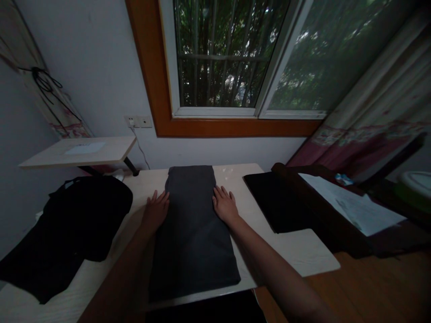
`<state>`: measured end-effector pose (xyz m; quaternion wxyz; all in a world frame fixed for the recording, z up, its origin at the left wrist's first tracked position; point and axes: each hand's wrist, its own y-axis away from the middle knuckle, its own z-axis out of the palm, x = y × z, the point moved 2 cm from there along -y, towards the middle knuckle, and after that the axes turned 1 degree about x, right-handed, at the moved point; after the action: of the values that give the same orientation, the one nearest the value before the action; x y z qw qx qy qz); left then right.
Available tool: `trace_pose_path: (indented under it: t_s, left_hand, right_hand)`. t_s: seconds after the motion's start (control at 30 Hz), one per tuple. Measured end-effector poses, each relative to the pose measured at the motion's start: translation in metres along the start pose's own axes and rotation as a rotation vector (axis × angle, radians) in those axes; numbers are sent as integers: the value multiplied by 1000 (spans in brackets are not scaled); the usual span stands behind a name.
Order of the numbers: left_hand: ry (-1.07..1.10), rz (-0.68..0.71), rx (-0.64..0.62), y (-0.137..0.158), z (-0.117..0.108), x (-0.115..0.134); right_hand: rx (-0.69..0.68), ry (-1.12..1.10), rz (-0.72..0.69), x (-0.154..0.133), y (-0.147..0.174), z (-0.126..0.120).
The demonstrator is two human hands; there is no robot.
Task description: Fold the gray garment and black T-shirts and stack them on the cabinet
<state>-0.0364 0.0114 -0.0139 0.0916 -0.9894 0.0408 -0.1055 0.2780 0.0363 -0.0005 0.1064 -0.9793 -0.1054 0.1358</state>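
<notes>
Nearest, the front edge of a pale table (299,249) crosses the lower view, its rounded right corner jutting over a brown wooden floor (380,282). A dark gray folded cloth (193,242) lies flat and lengthwise in the middle of the table, its near end just beside the front edge, its far end by the back edge, close to the wall.

Further up the cloth, two bare hands frame it. The left hand (156,210) rests with fingers spread and extended, fingertips at the cloth's left edge. The right hand (225,204) lies likewise, its fingers on the right edge. Both are unclenched, touching rather than gripping.

Left of the left arm, a strip of tabletop separates the cloth from a rumpled black garment (87,215). On the right, a wider stretch of tabletop lies between the cloth and a flat black cloth (269,197), which reaches toward dark furniture holding a white sheet (350,202).

Farther back, a small raised shelf (117,150) stands at left; beyond is a wood-framed window (222,67) with greenery outside.
</notes>
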Motion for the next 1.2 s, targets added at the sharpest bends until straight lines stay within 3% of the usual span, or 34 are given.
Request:
trace_pose_path:
  t_s: [0.43,0.73,1.0,1.2]
  left_hand:
    - [-48,-26,116,-25,2,2]
    - [43,47,203,0,-13,7]
    - [184,20,85,27,-15,13]
    - [135,2,78,18,-12,14]
  right_hand:
    - [-18,18,6,2,-42,13]
    - [28,-23,-14,5,-20,2]
    - [39,-30,-78,3,11,-7]
    - [-16,26,-49,0,6,3]
